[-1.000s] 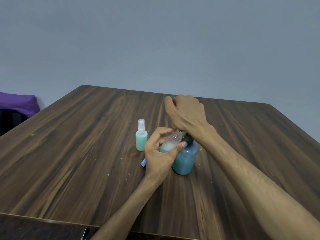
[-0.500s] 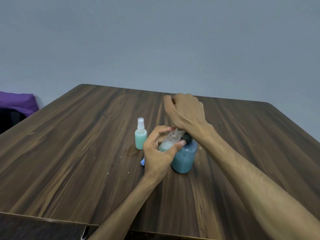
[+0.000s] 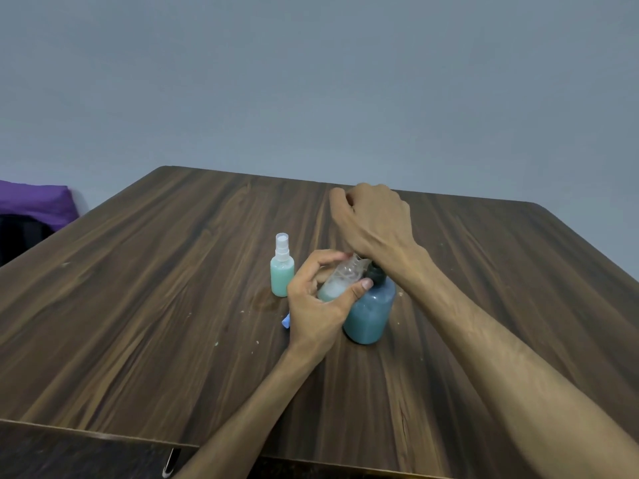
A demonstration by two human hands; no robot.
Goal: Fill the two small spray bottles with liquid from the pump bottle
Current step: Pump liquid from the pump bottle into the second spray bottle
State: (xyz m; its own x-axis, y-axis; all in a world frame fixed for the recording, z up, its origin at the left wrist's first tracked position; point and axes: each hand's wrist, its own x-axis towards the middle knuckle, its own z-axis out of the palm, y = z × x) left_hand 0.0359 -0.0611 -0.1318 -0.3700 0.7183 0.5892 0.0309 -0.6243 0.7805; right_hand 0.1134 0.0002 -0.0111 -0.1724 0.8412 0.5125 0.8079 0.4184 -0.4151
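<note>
A blue pump bottle with a black collar stands near the table's middle. My right hand is curled into a fist above it, with the heel of the palm resting on the hidden pump head. My left hand grips a small clear spray bottle, tilted, with its open mouth up against the pump; it holds some pale liquid at the bottom. A second small spray bottle, capped and filled with green liquid, stands upright just to the left.
The dark wooden table carries a small blue object, partly hidden behind my left hand. A purple cushion lies beyond the table's left edge. A grey wall rises behind.
Both hands and the bottles keep almost the same pose. The view has drifted slightly; my right fist stays on the pump.
</note>
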